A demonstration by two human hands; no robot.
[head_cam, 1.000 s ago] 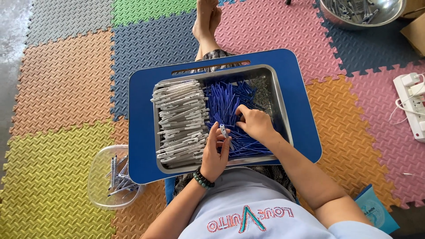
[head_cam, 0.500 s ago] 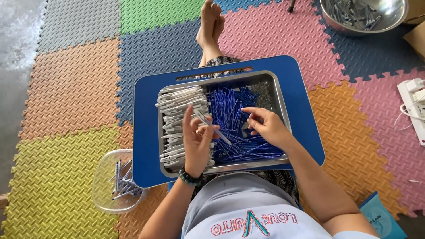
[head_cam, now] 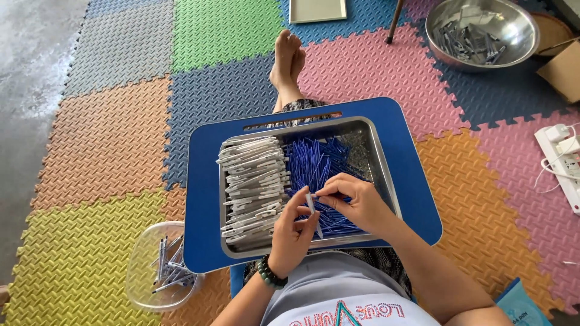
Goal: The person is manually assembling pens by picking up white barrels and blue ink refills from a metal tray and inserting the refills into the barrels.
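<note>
Both hands (head_cam: 326, 217) now meet over metal tray (head_cam: 380, 163) of blue refills (head_cam: 314, 163).

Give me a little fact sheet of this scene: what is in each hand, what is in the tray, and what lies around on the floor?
Left hand: holds a white pen barrel upright over the tray
Right hand: pinches the barrel's top end
Metal tray: white pen barrels stacked on the left, blue refills on the right
Under the tray: blue lap table
Floor: coloured foam mats
Clear tub: holds assembled pens
Steel bowl: holds more parts
</note>
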